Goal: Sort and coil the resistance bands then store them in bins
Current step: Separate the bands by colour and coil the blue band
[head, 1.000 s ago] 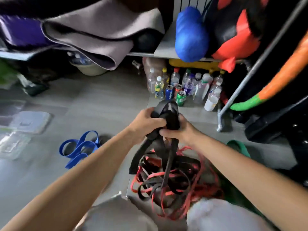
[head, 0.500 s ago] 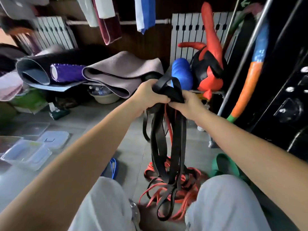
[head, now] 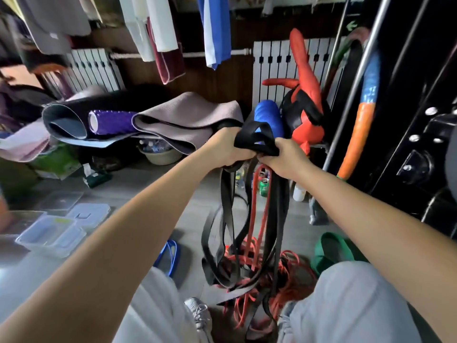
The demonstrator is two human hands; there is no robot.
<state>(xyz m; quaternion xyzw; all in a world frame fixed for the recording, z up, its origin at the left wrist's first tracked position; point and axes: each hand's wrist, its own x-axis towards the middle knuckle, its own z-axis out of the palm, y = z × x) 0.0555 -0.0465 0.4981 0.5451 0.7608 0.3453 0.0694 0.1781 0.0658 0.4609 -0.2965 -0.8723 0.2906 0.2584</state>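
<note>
Both hands hold up a bundle of black resistance bands [head: 254, 139] at chest height. My left hand [head: 226, 147] grips the looped top from the left, and my right hand [head: 282, 157] grips it from the right. Long black loops [head: 222, 233] hang from the hands down to the floor. Red bands [head: 257, 219] hang tangled among them and pile up on the floor [head: 289, 273] between my knees. A blue band [head: 169, 253] lies on the floor to the left, partly behind my left arm. A green band [head: 331, 248] lies to the right by my knee.
Clear plastic bins [head: 50, 235] and lids [head: 89, 214] sit on the floor at the left. Rolled mats [head: 183, 115] and a purple foam roller [head: 111, 121] lie on a low shelf. Bottles and a can [head: 264, 186] stand behind the bands. A metal rack post [head: 346, 105] rises at right.
Both hands have lifted the black bundle up off the floor pile, drawing the loops out long. The camera view has tilted upward toward the wall and radiators.
</note>
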